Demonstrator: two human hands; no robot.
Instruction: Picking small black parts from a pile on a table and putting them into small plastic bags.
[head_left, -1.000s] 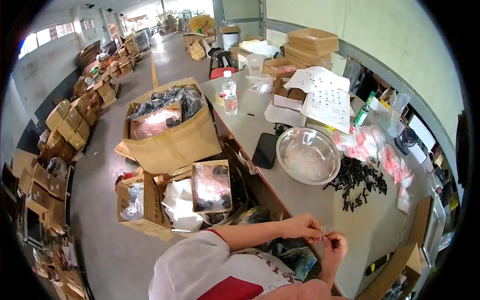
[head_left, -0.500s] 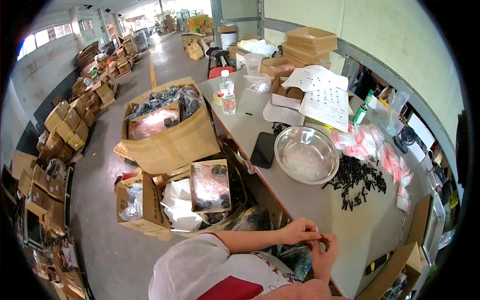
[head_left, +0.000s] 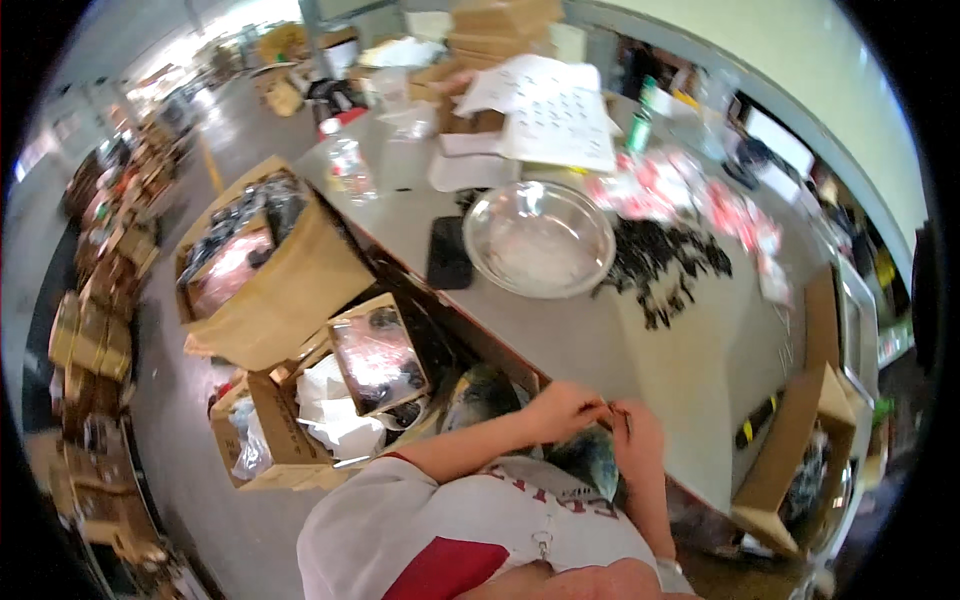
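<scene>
Close to the table's near edge, my left hand point(head_left: 566, 411) and my right hand point(head_left: 637, 438) meet fingertip to fingertip. Both have their fingers pinched together. Whatever sits between them is too small and blurred to make out. Beyond them on the grey table point(head_left: 590, 340) stands a shiny steel bowl point(head_left: 488, 258) with something clear or whitish in its bottom. Beside the bowl is a spread heap of small black rod-like pieces point(head_left: 665, 262). Several small clear bags with red marks point(head_left: 680, 185) lie behind that heap.
A black phone point(head_left: 450, 255) lies left of the bowl, with a water bottle point(head_left: 349, 172) farther back. Printed sheets point(head_left: 560, 115) rest behind. At right are a yellow-and-black tool point(head_left: 757, 421) and an open carton point(head_left: 775, 495). Filled cartons point(head_left: 290, 305) stand left of the table.
The view has tilted and shifted, so the table things appear farther left and higher. My hands remain together at the table's near edge, fingers still pinched.
</scene>
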